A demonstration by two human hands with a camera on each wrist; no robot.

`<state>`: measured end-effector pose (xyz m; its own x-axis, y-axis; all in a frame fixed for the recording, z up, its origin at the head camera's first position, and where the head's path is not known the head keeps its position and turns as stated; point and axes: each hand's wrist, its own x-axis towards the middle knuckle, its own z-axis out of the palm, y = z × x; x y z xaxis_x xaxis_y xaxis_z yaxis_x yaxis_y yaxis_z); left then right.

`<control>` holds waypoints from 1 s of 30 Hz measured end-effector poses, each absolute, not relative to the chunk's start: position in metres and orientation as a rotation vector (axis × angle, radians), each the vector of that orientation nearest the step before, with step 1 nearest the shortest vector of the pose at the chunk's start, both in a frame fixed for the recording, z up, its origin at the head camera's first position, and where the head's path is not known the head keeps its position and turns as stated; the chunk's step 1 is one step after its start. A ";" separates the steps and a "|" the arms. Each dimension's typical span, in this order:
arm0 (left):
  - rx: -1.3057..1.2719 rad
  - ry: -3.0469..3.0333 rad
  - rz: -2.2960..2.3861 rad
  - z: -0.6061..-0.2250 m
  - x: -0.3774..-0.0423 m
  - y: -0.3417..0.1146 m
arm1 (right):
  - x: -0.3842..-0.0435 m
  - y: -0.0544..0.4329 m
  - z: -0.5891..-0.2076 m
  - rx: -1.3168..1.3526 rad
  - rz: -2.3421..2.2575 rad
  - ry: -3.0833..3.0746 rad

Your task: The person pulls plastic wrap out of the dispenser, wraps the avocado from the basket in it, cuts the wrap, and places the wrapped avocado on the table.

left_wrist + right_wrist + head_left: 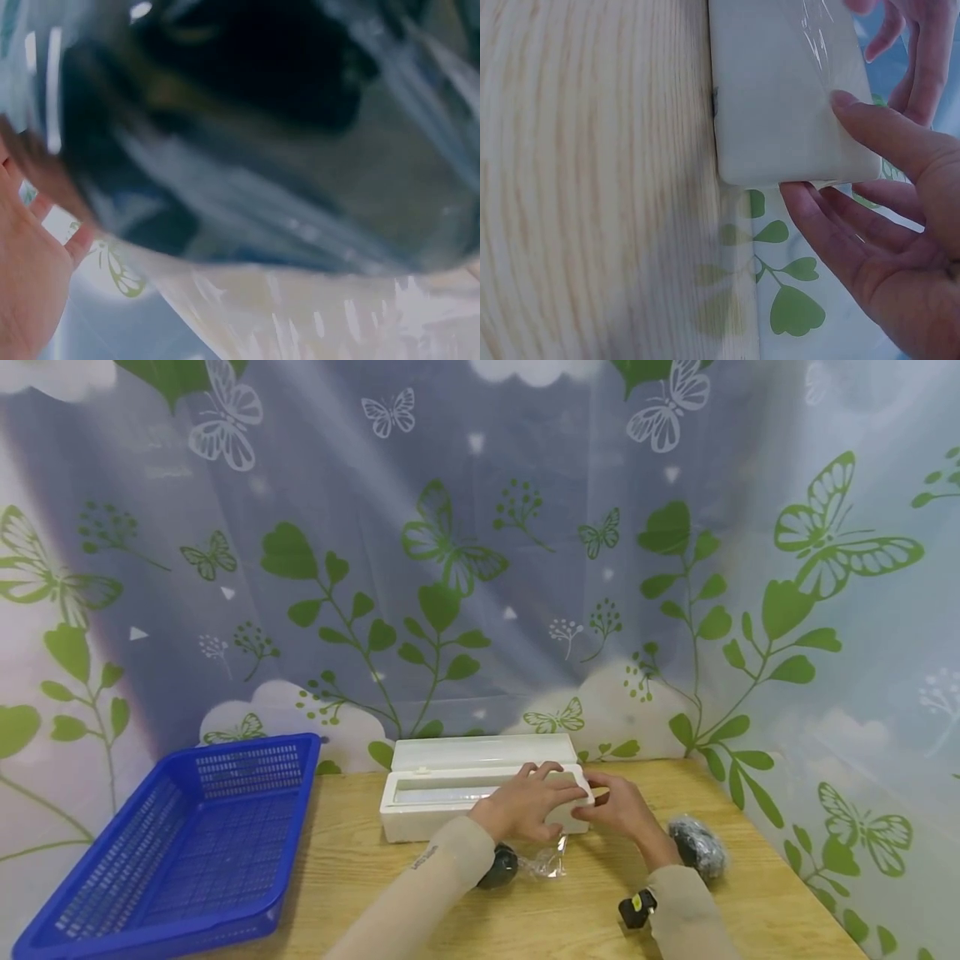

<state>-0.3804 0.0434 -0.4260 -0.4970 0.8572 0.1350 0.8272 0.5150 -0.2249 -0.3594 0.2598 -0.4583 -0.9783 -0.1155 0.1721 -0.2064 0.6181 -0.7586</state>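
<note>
A long white cling film dispenser (pixel 420 823), its lid (pixel 480 750) raised, stands at the back of the table with a pale roll inside. Over its right half lies my left hand (pixel 528 806), fingers reaching across the top rim and thumb down by the front. My right hand (pixel 618 810) grips the right end; in the right wrist view its thumb (pixel 877 127) presses the front face, where clear film (pixel 815 34) clings, and its fingers bear on the end. Below my left hand sits a dark rounded object (pixel 501 868) beside crumpled film (pixel 551 860), filling much of the left wrist view.
A blue plastic basket (pixel 281 860) stands at the left of the wooden table (pixel 360 893). Right of my right forearm lies a dark object wrapped in clear film (pixel 701 845). A patterned curtain (pixel 525 635) hangs close behind the dispenser.
</note>
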 end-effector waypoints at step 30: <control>-1.357 -2.578 0.274 -0.421 -0.374 0.036 | -0.358 0.258 -0.458 0.340 1.290 -2.757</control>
<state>-0.3738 0.0363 -0.4213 -0.5517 0.8278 0.1023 0.7877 0.5574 -0.2624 -0.3577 0.2583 -0.4580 -0.9723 -0.1665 0.1638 -0.2324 0.6212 -0.7484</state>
